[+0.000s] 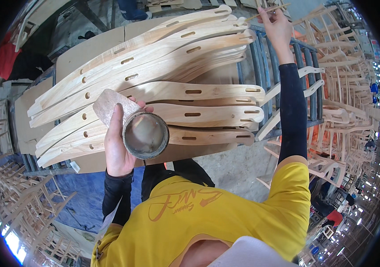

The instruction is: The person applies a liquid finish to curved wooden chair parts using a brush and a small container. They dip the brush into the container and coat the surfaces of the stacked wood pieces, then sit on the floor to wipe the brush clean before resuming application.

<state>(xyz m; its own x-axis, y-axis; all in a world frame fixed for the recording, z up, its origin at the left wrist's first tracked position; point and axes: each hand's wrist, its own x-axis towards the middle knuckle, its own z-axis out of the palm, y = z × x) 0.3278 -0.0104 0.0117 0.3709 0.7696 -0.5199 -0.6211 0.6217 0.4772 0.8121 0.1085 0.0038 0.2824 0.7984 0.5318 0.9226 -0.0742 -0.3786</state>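
My left hand [119, 149] is closed round a round, dark-rimmed cup [168, 140] with cloudy, pale liquid [144, 133] inside. The same hand also grips a flat, pinkish-grey block [111, 103] that juts out beyond the cup. At the far right, my right hand [275, 27] pinches a thin wooden stick [280, 7]. One end of it comes close to the tips of the far curved wooden chair parts [172, 27]; contact is too small to tell. These pale parts have slots and lie in stacks. Nearer stacks [216, 113] spread below and beside the cup.
Cardboard [88, 51] lies under the stacks on a rack with dark metal bars [261, 58]. Many wooden chair frames [345, 102] crowd the right side, with more chairs [25, 196] at the lower left. A blue sheet [81, 200] covers floor near me.
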